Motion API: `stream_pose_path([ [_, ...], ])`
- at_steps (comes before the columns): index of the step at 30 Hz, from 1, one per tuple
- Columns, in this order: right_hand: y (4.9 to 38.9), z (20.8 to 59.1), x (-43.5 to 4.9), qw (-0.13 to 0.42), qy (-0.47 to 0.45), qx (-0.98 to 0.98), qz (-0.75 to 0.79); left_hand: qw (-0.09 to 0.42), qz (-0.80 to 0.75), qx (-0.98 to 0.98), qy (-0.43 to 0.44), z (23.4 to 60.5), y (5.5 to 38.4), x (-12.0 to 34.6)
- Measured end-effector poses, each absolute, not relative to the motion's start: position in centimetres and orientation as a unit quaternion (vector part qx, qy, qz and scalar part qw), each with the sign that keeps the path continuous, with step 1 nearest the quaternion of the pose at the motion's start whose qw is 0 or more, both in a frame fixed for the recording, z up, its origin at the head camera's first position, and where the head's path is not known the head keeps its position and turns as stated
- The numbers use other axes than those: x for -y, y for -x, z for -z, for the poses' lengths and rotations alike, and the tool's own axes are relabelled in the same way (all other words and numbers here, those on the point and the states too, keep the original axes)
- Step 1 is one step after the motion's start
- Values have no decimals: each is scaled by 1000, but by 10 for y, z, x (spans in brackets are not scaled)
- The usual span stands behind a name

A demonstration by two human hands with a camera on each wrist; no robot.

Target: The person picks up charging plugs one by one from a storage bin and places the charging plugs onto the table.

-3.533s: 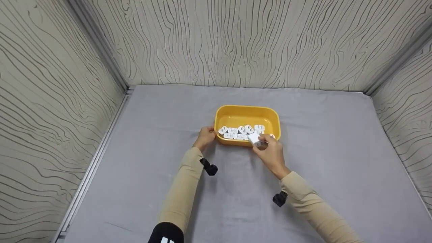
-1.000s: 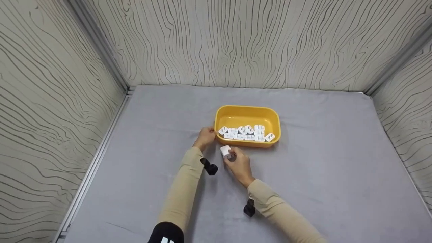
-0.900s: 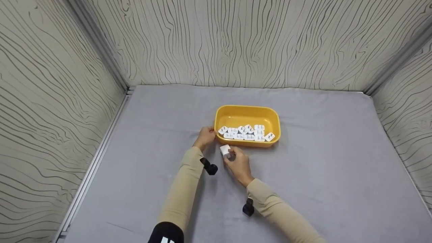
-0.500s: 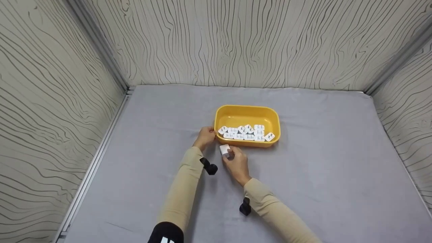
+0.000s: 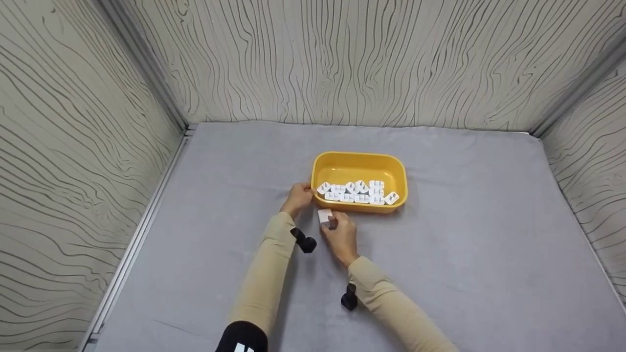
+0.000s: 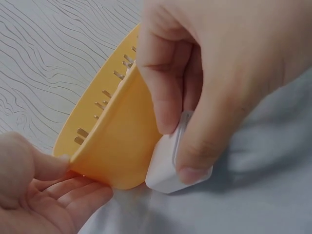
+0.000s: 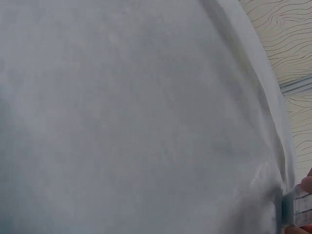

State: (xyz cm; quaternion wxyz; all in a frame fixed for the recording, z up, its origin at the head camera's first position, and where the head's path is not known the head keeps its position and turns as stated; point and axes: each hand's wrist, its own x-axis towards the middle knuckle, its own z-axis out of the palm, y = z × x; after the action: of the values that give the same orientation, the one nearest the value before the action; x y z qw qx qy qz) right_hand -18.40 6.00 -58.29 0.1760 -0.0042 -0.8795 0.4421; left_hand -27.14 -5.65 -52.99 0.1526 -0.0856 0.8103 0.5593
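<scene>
On worktop [image 5: 489,220]: yellow bin [image 5: 359,208], white plugs [image 5: 362,198] gathered along near side, metal prongs [image 6: 82,133] up. Left hand [image 5: 297,198]: grip clamped on bin's near-left corner. Right hand [image 5: 343,237]: grip pinching one white block [image 5: 324,216], just outside bin's near wall.

Downward head view and close left-wrist view share the tub [image 5: 353,174]; right wrist's faces cloth [image 7: 136,117].

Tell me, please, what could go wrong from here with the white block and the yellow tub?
The white block, pinched in the right grip, sits close by the yellow tub, so it might knock it. The left grip holds only one corner, so a bump could swing the other end. The plugs crowd the near side, prongs up; a jolt might tip some.
</scene>
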Motion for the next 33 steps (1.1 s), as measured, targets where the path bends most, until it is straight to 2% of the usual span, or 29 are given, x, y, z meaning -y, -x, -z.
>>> stream_pose_path([
  [8, 185, 582, -53, 178, 27, 879, -441, 153, -559, -810, 87, 535, 275, 60],
  [9, 186, 582, -53, 179, 30, 878, -442, 139, -571, -807, 68, 550, 282, 63],
  [14, 188, 580, -51, 176, 47, 873, -452, 127, -570, -809, 65, 567, 294, 62],
  [19, 189, 581, -49, 175, 52, 872, -454, 134, -557, -814, 95, 530, 275, 54],
  [23, 188, 583, -49, 168, 55, 871, -458, 140, -555, -813, 104, 526, 272, 54],
  [26, 188, 583, -48, 162, 59, 871, -460, 137, -556, -814, 91, 537, 277, 58],
  [27, 188, 584, -48, 162, 59, 871, -460, 130, -571, -808, 69, 554, 285, 62],
  [29, 188, 584, -48, 160, 59, 869, -463, 134, -574, -805, 67, 564, 290, 63],
  [33, 190, 583, -48, 155, 62, 867, -469, 142, -575, -802, 80, 562, 290, 60],
])
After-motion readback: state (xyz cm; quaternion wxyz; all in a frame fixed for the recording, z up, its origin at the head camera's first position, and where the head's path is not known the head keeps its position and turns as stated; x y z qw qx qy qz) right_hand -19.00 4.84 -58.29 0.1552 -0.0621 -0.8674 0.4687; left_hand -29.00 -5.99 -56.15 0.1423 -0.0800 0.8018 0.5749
